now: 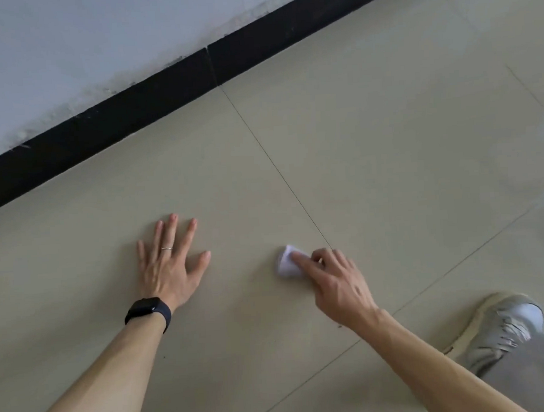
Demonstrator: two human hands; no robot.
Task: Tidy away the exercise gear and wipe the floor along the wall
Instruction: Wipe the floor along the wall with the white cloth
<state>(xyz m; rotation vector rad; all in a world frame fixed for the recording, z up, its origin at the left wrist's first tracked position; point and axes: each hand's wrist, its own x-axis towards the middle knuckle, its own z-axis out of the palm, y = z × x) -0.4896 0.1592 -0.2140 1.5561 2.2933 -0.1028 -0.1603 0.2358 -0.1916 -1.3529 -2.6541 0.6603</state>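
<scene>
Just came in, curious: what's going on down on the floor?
A person leans over the tiled floor near the wall. The right hand holds a small white tissue against the floor, index finger on top, as if wiping. The left hand lies flat on the floor, fingers spread.

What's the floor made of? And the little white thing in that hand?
The floor looks like glazed ceramic tile: smooth, faintly shiny, with thin grout lines. The white wad held by the right hand is probably folded tissue or paper; soft creases show.
</scene>
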